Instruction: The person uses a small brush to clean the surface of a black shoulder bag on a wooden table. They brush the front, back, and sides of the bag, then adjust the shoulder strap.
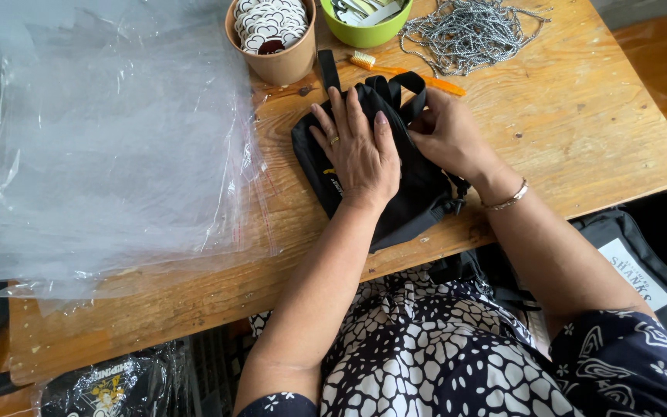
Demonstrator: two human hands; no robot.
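While pressed flat by the spread left hand (358, 151) on the wooden table (580, 131), black fabric bag (395, 193) half folded, straps (399, 86) pinched by right hand (448, 133), clear plastic sleeves (102, 147) untouched alongside.

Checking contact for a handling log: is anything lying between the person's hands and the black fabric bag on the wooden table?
Nothing visible: the left hand lies flat on the black fabric bag, and the right hand pinches its strap.
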